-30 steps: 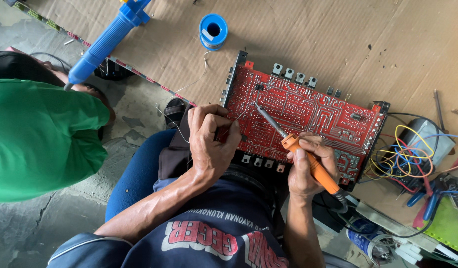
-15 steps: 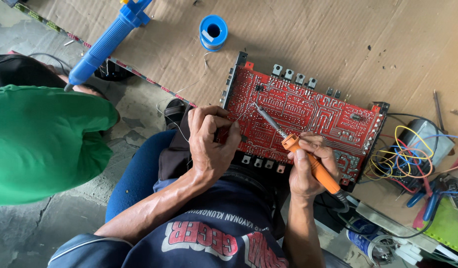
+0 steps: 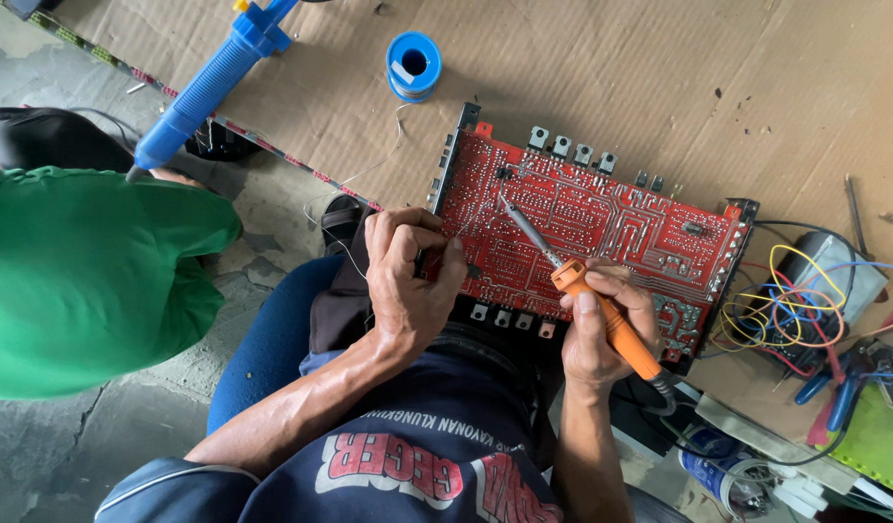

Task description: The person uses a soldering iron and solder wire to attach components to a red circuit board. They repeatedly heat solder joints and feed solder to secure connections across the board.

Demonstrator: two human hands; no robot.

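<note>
Barely any change from a second ago — right hand (image 3: 601, 329), fingers wrapped around the orange soldering iron (image 3: 572, 281), keeps its tip on the red circuit board (image 3: 601, 223); left hand (image 3: 408, 281) still pinches thin solder wire (image 3: 466, 228) beside it — the joint's still underway.

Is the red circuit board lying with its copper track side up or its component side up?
Track side up: the red circuit board shows pale printed tracks and solder points facing the camera.
</note>
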